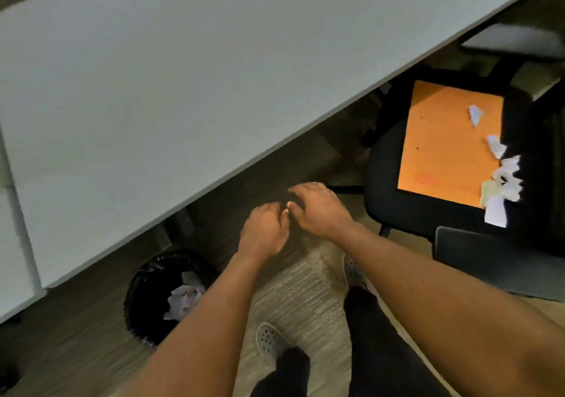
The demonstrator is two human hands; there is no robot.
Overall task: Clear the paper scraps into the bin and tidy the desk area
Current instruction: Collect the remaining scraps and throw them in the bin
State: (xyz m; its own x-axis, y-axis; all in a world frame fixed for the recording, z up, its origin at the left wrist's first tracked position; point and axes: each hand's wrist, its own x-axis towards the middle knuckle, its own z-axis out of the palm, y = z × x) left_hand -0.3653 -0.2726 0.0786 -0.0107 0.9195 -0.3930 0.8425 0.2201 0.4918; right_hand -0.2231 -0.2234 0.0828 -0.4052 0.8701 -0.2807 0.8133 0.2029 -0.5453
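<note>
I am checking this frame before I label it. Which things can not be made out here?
All in the head view:
- Left hand and right hand: seen from the back, so anything held is hidden.
- Bin: the left forearm covers its right side; crumpled paper shows, depth unclear.
- Paper scraps on the orange folder: overlapping, uncountable.
- Chair: cut by the right edge.

Both forearms bare to the frame's edge; no sleeves, watch or rings visible. Fingers (305,187) show short, pale nails. Below the fingers: dark trousers (376,335) and light grey perforated clog-type shoes (269,340), one on each foot.
</note>
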